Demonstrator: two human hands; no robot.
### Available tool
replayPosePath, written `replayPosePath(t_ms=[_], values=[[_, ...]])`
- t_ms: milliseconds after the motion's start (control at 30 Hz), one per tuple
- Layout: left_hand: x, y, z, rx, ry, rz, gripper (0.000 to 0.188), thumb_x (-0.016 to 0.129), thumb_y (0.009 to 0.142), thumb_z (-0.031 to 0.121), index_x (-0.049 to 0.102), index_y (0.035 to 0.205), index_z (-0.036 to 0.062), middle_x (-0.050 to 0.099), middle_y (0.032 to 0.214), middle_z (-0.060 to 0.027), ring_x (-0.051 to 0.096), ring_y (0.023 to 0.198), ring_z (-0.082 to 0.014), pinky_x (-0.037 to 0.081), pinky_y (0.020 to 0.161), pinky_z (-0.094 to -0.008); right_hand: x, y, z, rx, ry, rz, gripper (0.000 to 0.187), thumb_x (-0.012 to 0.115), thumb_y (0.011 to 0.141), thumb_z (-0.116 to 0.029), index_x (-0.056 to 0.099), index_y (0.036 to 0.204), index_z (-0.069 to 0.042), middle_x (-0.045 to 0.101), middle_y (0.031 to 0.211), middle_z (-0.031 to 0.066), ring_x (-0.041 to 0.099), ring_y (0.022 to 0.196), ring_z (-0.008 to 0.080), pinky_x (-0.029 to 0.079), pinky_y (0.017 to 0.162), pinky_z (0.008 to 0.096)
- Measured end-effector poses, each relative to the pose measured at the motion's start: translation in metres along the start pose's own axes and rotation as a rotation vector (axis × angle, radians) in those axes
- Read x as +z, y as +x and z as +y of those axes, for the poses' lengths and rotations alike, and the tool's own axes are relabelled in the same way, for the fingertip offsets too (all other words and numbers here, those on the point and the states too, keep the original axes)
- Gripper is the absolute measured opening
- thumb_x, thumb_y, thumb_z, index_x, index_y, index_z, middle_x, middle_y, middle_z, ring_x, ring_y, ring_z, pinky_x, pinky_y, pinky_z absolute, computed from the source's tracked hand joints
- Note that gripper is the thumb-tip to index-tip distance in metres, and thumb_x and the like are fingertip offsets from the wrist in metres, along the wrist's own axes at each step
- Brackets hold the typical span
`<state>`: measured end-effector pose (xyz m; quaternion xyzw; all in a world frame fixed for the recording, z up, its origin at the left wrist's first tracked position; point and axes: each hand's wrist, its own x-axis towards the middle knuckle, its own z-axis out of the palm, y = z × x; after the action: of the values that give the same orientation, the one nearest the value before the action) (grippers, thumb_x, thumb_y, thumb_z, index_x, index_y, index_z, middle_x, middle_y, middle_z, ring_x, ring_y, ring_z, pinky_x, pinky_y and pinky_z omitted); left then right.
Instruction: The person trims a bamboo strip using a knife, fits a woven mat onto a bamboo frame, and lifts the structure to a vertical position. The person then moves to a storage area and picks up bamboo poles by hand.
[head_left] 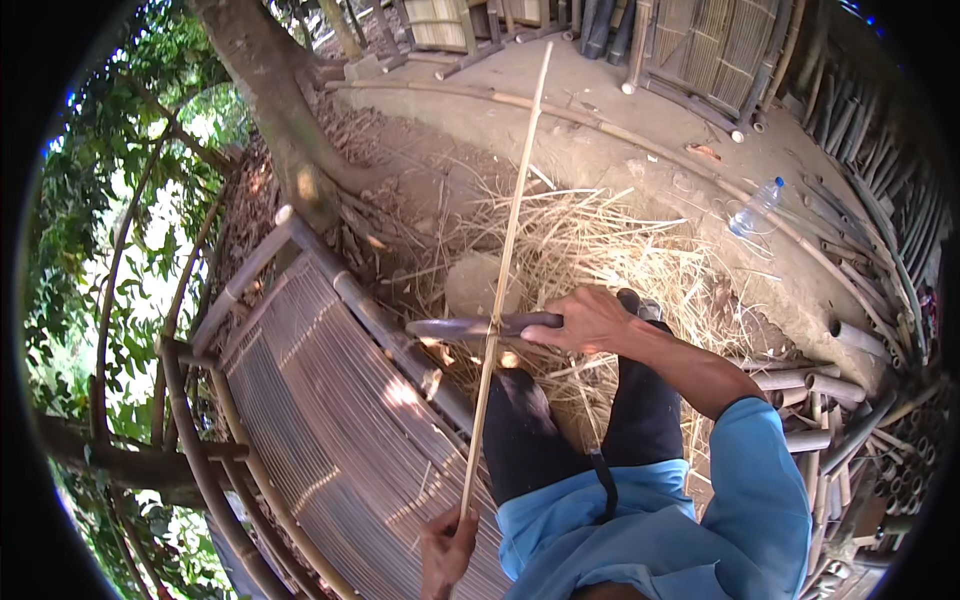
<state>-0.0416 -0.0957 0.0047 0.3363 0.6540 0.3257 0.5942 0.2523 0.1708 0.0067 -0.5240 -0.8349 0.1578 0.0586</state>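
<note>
A long, thin bamboo strip slants from near my lap up toward the far wall. My left hand is closed around its lower end, beside the bench. My right hand is wrapped around the handle of a dark-bladed knife, held level above my knees with its tip to the left. The blade and the strip cross just left of the handle; the strip seems to pass in front, and I cannot tell how deeply the edge meets it. Below the right hand, pale bamboo shavings cover the ground between and beyond my legs.
A slatted bamboo bench stands close on my left, near a tree trunk. A clear plastic bottle with a blue cap stands at the far right. Cut bamboo poles are piled on the right. A flat stone lies beyond the knife.
</note>
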Motion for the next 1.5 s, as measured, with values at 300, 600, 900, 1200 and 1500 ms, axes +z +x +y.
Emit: replayPosePath(t_ms=[300, 600, 900, 1200, 1500], values=[[-0.057, -0.064, -0.061, -0.062, -0.111, 0.046, 0.017, 0.066, 0.093, 0.013, 0.073, 0.103, 0.0013, 0.052, 0.062, 0.0052, 0.04, 0.047, -0.0035, 0.028, 0.043, -0.0204, -0.078, 0.077, 0.213, 0.681, 0.085, 0.253, 0.101, 0.029, 0.087, -0.084, 0.068, 0.109, 0.006, 0.067, 0.084, 0.0198, 0.068, 0.084, 0.033, 0.054, 0.079, 0.0458], [0.013, 0.078, 0.021, 0.185, 0.09, -0.106, 0.04, 0.06, 0.099, 0.022, 0.06, 0.133, 0.0009, 0.048, 0.066, 0.0063, 0.044, 0.062, -0.0039, 0.037, 0.052, -0.0248, 0.021, 0.02, 0.079, 0.303, 0.556, 0.379, 0.071, 0.045, 0.095, -0.068, 0.069, 0.114, -0.003, 0.071, 0.096, 0.0206, 0.067, 0.097, 0.0305, 0.051, 0.085, 0.0427], [0.054, 0.136, 0.036, 0.416, -0.037, -0.052, 0.03, 0.065, 0.094, 0.009, 0.067, 0.123, 0.0022, 0.056, 0.07, 0.0084, 0.042, 0.056, -0.0003, 0.029, 0.048, -0.0202, 0.062, -0.043, -0.039, -0.08, 0.303, 0.142, 0.057, 0.062, 0.088, -0.062, 0.069, 0.091, -0.005, 0.066, 0.072, 0.0186, 0.07, 0.072, 0.0319, 0.055, 0.066, 0.0417], [0.033, 0.08, 0.049, 0.258, -0.031, -0.049, 0.03, 0.064, 0.095, 0.008, 0.065, 0.123, -0.0025, 0.051, 0.068, 0.0098, 0.041, 0.057, 0.0008, 0.027, 0.048, -0.021, 0.004, -0.012, -0.002, 0.231, 0.231, 0.301, 0.06, 0.061, 0.088, -0.063, 0.069, 0.074, -0.005, 0.065, 0.06, 0.0151, 0.068, 0.059, 0.0329, 0.054, 0.056, 0.0425], [0.021, 0.054, 0.023, 0.186, -0.07, -0.051, 0.027, 0.063, 0.094, 0.006, 0.068, 0.12, -0.0012, 0.055, 0.071, 0.008, 0.042, 0.06, 0.0002, 0.029, 0.05, -0.0196, 0.003, 0.004, 0.018, 0.164, 0.052, 0.309, 0.075, 0.048, 0.086, -0.078, 0.071, 0.082, -0.006, 0.056, 0.049, 0.0094, 0.06, 0.045, 0.0252, 0.051, 0.047, 0.0415]])
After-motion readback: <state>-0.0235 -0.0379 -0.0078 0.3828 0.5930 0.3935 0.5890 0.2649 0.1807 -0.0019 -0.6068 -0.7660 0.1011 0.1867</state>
